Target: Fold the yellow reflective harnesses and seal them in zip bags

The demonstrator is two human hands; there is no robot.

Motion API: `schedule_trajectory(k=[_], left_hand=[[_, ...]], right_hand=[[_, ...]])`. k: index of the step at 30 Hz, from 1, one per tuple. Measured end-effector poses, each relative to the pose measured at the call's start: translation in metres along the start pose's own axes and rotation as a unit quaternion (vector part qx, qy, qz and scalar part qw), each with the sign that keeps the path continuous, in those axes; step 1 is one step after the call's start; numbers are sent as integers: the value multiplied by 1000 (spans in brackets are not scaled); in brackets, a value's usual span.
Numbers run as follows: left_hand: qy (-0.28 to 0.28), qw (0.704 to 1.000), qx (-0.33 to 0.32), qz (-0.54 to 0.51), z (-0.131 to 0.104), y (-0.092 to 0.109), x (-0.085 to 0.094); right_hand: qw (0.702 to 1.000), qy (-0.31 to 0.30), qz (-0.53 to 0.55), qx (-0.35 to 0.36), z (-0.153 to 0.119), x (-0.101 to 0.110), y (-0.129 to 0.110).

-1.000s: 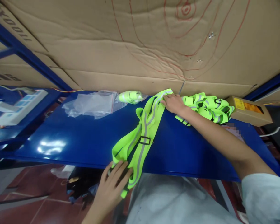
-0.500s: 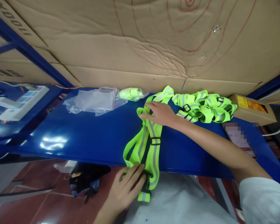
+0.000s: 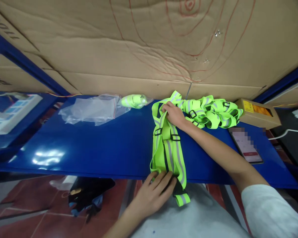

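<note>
The straps [image 3: 171,153] now lie straighter, pinched by the right hand [image 3: 174,115] and, seemingly, the left hand [image 3: 152,195].

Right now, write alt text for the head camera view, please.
A left hand, nearer, and right hand, farther off, handle lime reflective straps on a blue table. Clear plastic bags lie left; more straps, a cardboard box and a phone lie right.
</note>
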State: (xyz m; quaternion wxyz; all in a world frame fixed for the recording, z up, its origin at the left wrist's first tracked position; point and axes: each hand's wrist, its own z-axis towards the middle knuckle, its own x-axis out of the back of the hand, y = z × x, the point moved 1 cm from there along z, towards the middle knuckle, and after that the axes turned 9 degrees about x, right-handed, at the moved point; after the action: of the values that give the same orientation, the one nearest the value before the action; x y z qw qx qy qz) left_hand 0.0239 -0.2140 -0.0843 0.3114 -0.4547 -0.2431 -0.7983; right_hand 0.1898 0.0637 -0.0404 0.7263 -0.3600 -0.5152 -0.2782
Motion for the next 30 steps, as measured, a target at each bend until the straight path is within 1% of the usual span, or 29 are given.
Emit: schedule_trajectory(k=[2,3,5,6,8,9,10,12,13,15,17,19,20,21,23,24,25,26,28,30], left_hand=[[-7,1000,7,-10,1,2,1],[-7,1000,10,-13,1,3,3],[-10,1000,16,-18,0,4,4],[-14,1000,19,-21,-1,4,4],[-13,999,22,-30,-4,5,2],[-8,999,24,-34,-5,6,0],[3,999,27,-40,-6,7,-3],[39,997,42,-61,-7,9,-8],[53,994,53,-76,-6,10,-10],[61,989,71,-113,-4,11,-12],[38,985,65,-155,-2,10,-11],[13,976,41,-213,-3,7,-7],[12,966,38,-255,-5,3,-5],[26,952,51,-300,-8,0,-3],[80,923,120,-356,-14,-9,-2],[103,919,158,-347,-16,-12,-2],[119,924,184,-313,-17,-14,-3],[123,937,196,-262,-17,-15,-5],[112,964,186,-157,-14,-15,-9],[111,972,177,-108,-7,-15,-11]], right_hand=[[999,-11,22,24,-4,2,4],[999,-19,35,38,-9,6,4],[995,-27,58,74,-28,20,-1],[993,-26,66,94,-44,29,-6],[987,22,65,145,-88,47,-20],[985,37,62,154,-114,53,-29],[984,37,64,164,-141,57,-39],[979,18,84,184,-193,58,-56],[979,-2,95,178,-214,54,-62],[981,-45,111,152,-244,44,-70],[978,-90,117,146,-257,33,-73],[975,-115,114,150,-259,26,-74],[975,-120,111,151,-258,23,-74],[976,-121,106,150,-257,22,-74],[978,-118,96,143,-255,21,-75],[979,-116,91,141,-255,22,-76],[980,-116,85,140,-255,22,-76],[980,-119,81,141,-255,23,-77],[978,-131,79,144,-254,25,-78],[975,-146,85,146,-253,28,-78]])
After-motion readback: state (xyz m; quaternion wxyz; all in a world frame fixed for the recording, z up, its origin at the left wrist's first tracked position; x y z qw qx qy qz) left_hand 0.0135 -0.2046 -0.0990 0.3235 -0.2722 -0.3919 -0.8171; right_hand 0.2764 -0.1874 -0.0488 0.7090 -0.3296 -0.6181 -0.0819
